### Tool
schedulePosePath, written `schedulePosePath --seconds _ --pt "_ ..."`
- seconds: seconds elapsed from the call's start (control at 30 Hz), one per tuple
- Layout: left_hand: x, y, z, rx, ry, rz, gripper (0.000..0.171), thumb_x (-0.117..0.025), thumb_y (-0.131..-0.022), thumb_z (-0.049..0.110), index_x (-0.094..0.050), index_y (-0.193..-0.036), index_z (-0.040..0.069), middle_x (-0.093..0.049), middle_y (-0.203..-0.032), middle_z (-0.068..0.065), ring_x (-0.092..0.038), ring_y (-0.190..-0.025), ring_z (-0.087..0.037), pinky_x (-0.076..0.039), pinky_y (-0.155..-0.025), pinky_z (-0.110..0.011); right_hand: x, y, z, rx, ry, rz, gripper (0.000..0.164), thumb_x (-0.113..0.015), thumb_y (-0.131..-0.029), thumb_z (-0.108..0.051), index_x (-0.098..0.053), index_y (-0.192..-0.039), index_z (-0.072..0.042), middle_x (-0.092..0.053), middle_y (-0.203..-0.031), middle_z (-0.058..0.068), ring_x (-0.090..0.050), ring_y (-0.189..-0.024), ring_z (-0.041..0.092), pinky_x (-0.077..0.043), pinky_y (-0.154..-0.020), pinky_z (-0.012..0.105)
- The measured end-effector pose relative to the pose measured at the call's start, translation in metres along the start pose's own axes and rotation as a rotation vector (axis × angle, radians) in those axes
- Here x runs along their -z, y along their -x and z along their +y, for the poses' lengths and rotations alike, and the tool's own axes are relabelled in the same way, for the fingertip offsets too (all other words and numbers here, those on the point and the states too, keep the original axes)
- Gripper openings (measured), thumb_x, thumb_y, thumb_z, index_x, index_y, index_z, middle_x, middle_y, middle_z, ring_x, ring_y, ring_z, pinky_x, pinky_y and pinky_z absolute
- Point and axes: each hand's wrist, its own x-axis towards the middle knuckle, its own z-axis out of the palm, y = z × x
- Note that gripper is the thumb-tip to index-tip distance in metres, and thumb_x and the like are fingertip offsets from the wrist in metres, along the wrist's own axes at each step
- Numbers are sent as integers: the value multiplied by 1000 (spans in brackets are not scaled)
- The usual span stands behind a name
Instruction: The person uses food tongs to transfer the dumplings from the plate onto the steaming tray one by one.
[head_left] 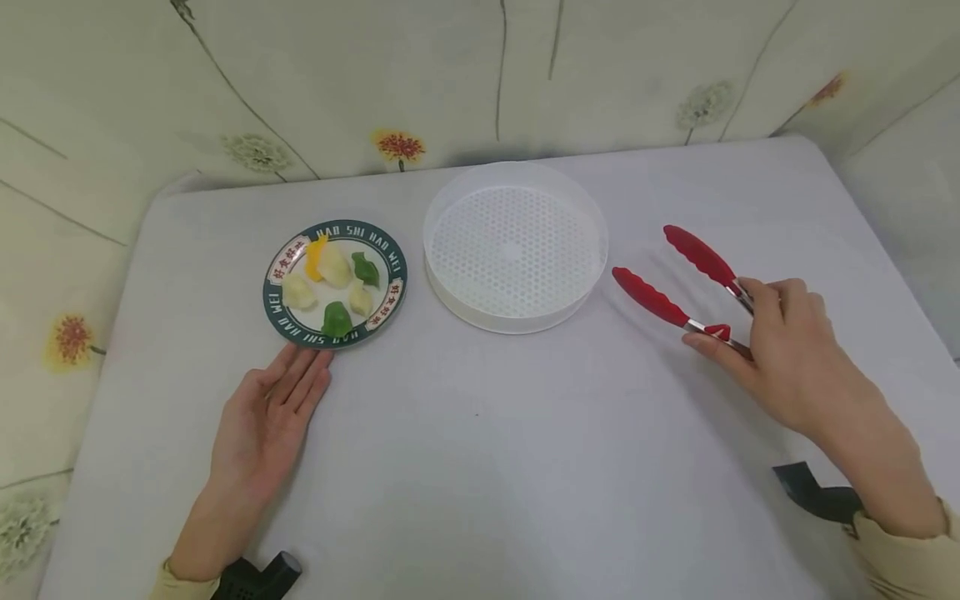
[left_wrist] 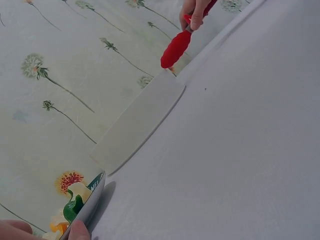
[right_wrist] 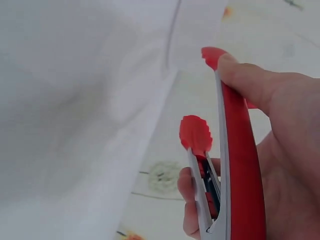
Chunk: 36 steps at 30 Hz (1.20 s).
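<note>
My left hand (head_left: 262,425) lies palm up, its straight fingers reaching to the near rim of a round plate (head_left: 272,293) with a dark green lettered border. On that plate are several small food pieces: pale lumps (head_left: 300,292), a yellow piece (head_left: 313,260) and green ones (head_left: 337,320). The left wrist view shows the plate (left_wrist: 98,194) edge-on, with a shadow below it. My right hand (head_left: 795,358) grips red-tipped metal tongs (head_left: 651,297), their two arms spread apart with nothing between. In the right wrist view the thumb presses along the tongs' red handle (right_wrist: 242,165).
A round white tray (head_left: 513,321) with a perforated bottom and raised wall stands between plate and tongs, near the far edge. A white cloth covers the table (head_left: 480,483). Behind it hangs a flowered backdrop (head_left: 450,67).
</note>
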Motion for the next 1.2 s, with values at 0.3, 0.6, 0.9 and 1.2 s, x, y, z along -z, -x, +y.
schedulePosePath --seconds 0.3,0.6,0.9,1.2 --pt "-2 0 -1 -10 -22 -9 63 -34 -117 28 -8 -175 20 -11 -184 -1 -23 -169 -15 -26 -138 -27 11 -10 -36 170 2 73 86 -89 -88 -27 -46 -144 22 -54 -124 41 -50 -107 57 -52 -78 62" --pt "-3 -1 -2 -18 -14 -8 62 -33 -118 27 -9 -175 19 -13 -184 -2 -26 -168 -15 -28 -137 -27 7 -20 -73 347 62 72 81 -93 -83 -26 -53 -138 18 -59 -115 30 -54 -94 41 -49 -75 47" --pt "0 1 -2 -26 -20 -8 61 -32 -118 27 -11 -175 19 -15 -183 -2 -27 -167 -15 -29 -137 -27 -1 -33 -109 501 123 93 71 -90 -88 -31 -57 -131 13 -61 -112 25 -59 -93 38 -59 -71 43" --pt "0 1 -2 -23 -10 -11 62 -33 -118 26 -11 -175 19 -15 -183 -2 -27 -167 -15 -29 -136 -27 -9 -42 -138 563 141 56 71 -83 -95 -40 -56 -137 10 -62 -113 21 -57 -96 33 -57 -77 40"
